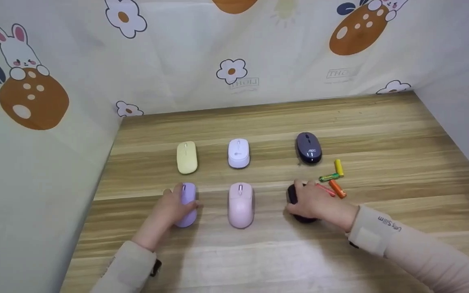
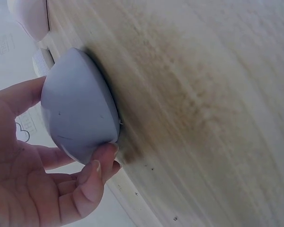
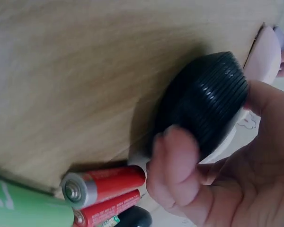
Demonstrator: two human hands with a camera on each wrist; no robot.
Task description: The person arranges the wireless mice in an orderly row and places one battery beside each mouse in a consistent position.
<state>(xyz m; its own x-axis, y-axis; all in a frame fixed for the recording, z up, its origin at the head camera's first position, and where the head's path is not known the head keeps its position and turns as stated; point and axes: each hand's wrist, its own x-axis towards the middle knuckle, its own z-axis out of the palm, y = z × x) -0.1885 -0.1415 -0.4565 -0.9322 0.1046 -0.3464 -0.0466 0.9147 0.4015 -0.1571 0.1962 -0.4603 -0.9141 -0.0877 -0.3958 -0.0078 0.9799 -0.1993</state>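
My left hand (image 1: 172, 208) grips a lilac computer mouse (image 1: 190, 193) by its sides at the front left of the group. In the left wrist view the thumb and fingers hold the edges of the mouse (image 2: 78, 106), which is tilted in that view. On the right, my right hand (image 1: 311, 201) holds a black mouse (image 1: 292, 195), largely covered by the fingers in the head view. Ridges along its side show in the right wrist view, where thumb and fingers span the black mouse (image 3: 206, 97). Between the hands lies a pink mouse (image 1: 241, 206), touched by neither.
Behind stand a yellow mouse (image 1: 187, 158), a white mouse (image 1: 239, 153) and a dark grey mouse (image 1: 308, 147). Several batteries, including an orange battery (image 1: 337, 189) and a yellow battery (image 1: 339, 167), lie beside my right hand. Patterned cloth (image 1: 177, 65) walls the wooden table (image 1: 267, 122).
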